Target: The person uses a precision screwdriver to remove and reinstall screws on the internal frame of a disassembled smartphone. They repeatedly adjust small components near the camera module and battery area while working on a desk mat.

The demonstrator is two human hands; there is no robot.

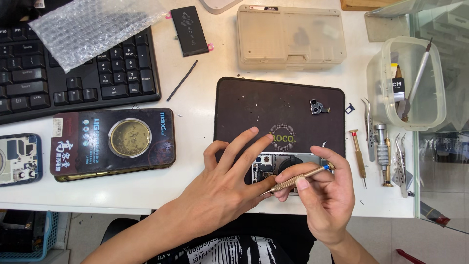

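Hands meet at the near edge of the white tabletop [205, 93], over an opened smartphone [273, 164] that lies on the near part of a dark work mat [278, 112]; the left hand [229, 181] rests flat on the phone's left part, fingers spread and open, gripping nothing, its fingertips reaching onto the mat; the right hand [327, 195] is closed around a brass precision screwdriver [298, 178] with a blue band near its cap, held almost level, tip pointing left at the phone's near edge just under the left thumb; most of the phone is hidden by both hands, only its inner parts showing between them.

Left of the hands lies a dark flat box [112, 142] with a round window in its lid; further left, at the frame's edge, another phone in a blue case [17, 159] lies open. Right of the mat lie a second small screwdriver [359, 156], a metal-handled tool [382, 149] and tweezers [367, 127]; beyond them stands a clear plastic tub [410, 83] holding tools. On the far part of the mat sits a small camera module [317, 107]. Farther off lie a black keyboard [73, 68] partly under bubble wrap [88, 24], a black phone battery [189, 30], a thin black strip [181, 80], and a translucent beige parts case [290, 36].
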